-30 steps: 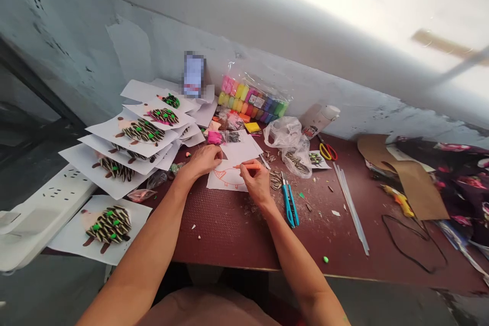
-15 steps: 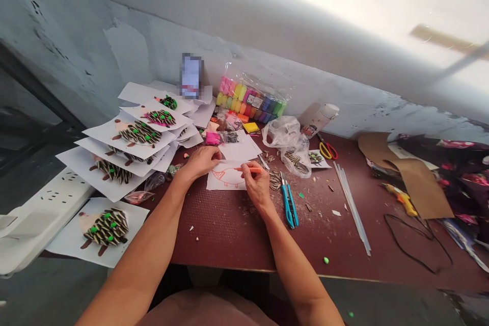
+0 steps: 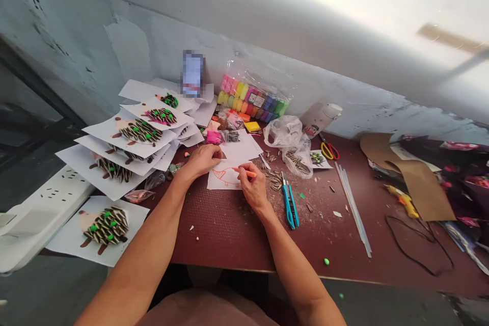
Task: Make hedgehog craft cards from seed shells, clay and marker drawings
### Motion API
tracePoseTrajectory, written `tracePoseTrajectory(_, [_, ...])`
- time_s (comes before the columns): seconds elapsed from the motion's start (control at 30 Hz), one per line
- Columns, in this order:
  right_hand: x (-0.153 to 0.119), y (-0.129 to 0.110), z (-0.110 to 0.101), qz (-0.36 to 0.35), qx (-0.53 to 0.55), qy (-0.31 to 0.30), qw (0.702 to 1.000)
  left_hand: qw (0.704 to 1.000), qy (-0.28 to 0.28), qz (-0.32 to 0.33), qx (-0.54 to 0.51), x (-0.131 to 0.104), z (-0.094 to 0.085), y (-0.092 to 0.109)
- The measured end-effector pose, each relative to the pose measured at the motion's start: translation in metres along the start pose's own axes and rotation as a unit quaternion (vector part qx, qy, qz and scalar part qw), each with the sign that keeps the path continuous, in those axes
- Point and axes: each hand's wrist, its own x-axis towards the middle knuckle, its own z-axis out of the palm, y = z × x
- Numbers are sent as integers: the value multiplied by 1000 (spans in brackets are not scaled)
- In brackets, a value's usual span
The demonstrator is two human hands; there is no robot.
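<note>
A white sheet (image 3: pixel 217 182) with an orange outline drawing lies on the dark red table (image 3: pixel 225 234). My right hand (image 3: pixel 252 183) is closed round an orange pen (image 3: pixel 250 173), its tip on the drawing. At the sheet's upper left edge rests my left hand (image 3: pixel 205 159), fingers bent together; what is under the fingertips, if anything, is hidden. Just behind the sheet lie blank white papers (image 3: pixel 240 147). Sunflower seeds (image 3: pixel 275 180) are scattered to the right of my right hand.
Seed-covered hedgehog pictures (image 3: pixel 139 135) are stacked at left, near a power strip (image 3: pixel 49 204). A phone (image 3: pixel 192 74) and coloured clay packs (image 3: pixel 250 99) stand behind. To the right are a teal cutter (image 3: pixel 290 206), scissors (image 3: pixel 329 150), glue sticks (image 3: pixel 353 209) and a glue gun (image 3: pixel 403 200).
My right hand and the pen have shifted slightly to the left over the drawing, and the pen is tilted differently. My left hand stays at the sheet's edge.
</note>
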Motion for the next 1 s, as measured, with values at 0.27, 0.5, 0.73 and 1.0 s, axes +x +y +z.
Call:
tracePoseTrajectory(0.27, [0,3,5,-2,-2,6,1000,1000,14,3,6,0,1,-1])
tracePoseTrajectory(0.5, [-1,4,4,-4,-17,1,1000,1000,-7,2,10,0,-1,3])
tracePoseTrajectory(0.73, [8,7,-7,18,12,102,995,1000,-9,-3,4,0,0,3])
tracePoseTrajectory(1.0, [10,9,-9,30,30,95,995,999,-35,-7,-2,-1,-4,3])
